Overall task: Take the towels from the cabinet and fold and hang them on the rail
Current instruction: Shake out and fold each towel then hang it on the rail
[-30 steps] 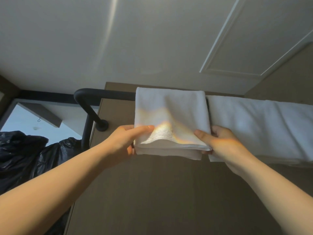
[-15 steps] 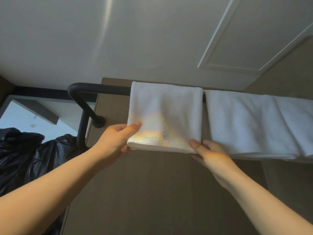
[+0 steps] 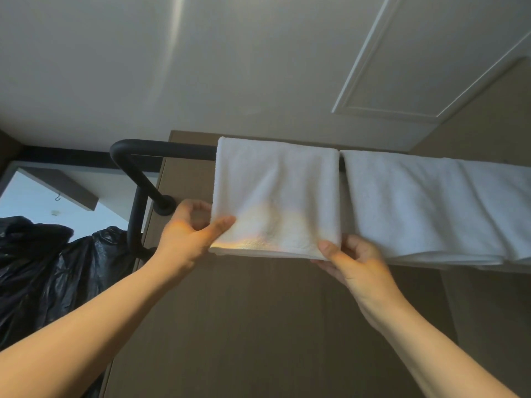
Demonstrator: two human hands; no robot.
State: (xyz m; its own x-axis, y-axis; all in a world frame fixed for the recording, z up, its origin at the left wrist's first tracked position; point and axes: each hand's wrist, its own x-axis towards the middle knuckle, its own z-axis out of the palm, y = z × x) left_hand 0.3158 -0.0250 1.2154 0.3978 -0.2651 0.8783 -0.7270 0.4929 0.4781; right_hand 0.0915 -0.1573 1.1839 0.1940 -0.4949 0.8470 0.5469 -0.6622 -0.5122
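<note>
A small folded white towel [image 3: 275, 193] hangs over the black rail [image 3: 161, 149] on a brown panel. My left hand [image 3: 186, 234] pinches the towel's lower left corner between thumb and fingers. My right hand [image 3: 353, 262] pinches its lower right corner, thumb in front. To the right, a larger folded white towel [image 3: 431, 208] is draped over the same rail, almost touching the small one. Both towels hide the rail behind them.
The rail bends down at its left end into a round wall mount [image 3: 165, 206]. Black plastic bags [image 3: 51, 271] bulge at the lower left. A white ceiling with a framed panel [image 3: 402, 67] is overhead.
The small towel's lower edge has been drawn down and straightened, and it now hangs flatter. Both hands stayed at its bottom corners while the view shifted slightly.
</note>
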